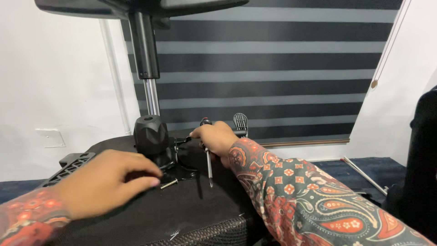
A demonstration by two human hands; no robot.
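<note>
Screwdriver (209,164) hangs tip-down from our right hand (215,136), closed around its handle. Beside it we see a black knob (148,130), a chrome post (151,95) and a loose bolt (169,183) on the dark padded surface (191,209). Striped blinds (273,68) back the room. Our left hand (107,180), fingers curled loosely, rests just beside the bolt.

Screwdriver (208,159) upright (tip down), bolt (169,183) flat

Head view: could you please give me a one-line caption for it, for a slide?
Right hand holds a screwdriver upright on an upturned chair seat while the left hand reaches toward a loose bolt.
</note>
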